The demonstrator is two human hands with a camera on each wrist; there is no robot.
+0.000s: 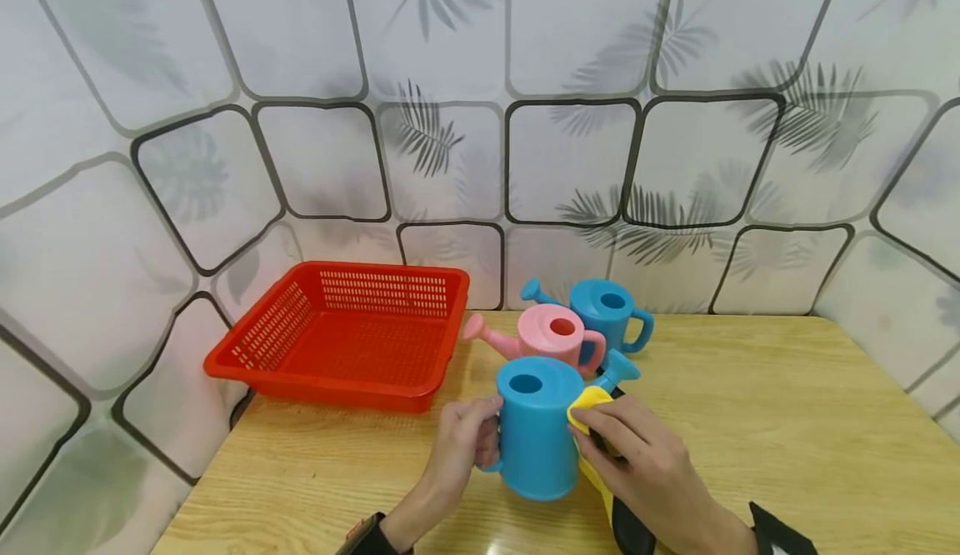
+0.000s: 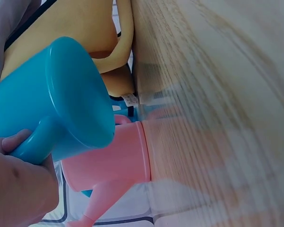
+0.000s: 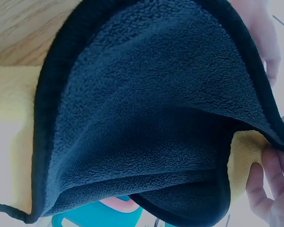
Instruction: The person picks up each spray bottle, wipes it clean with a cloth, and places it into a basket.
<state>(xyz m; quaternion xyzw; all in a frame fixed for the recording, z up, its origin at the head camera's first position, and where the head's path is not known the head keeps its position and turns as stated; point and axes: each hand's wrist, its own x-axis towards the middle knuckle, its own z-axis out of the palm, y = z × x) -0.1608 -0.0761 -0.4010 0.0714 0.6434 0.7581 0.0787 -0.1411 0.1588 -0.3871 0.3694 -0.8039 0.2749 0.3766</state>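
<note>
In the head view my left hand [image 1: 461, 447] grips the handle of a blue watering can [image 1: 536, 447], raised upright above the table. The left wrist view shows the can's base [image 2: 85, 99] off the wood. My right hand [image 1: 652, 463] pinches a yellow and black cloth [image 1: 588, 401] against the can's spout side. That cloth hangs below the hand, its dark fleecy face [image 3: 146, 85] filling much of the right wrist view. Behind stand a pink watering can [image 1: 551, 334] and a second blue watering can [image 1: 618, 326], spouts to the left.
A red slotted basket [image 1: 330, 386] sits at the table's back left. The wooden table [image 1: 787, 422] extends right of my hands. A patterned curtain-like backdrop [image 1: 570, 163] rises behind the table and along both sides.
</note>
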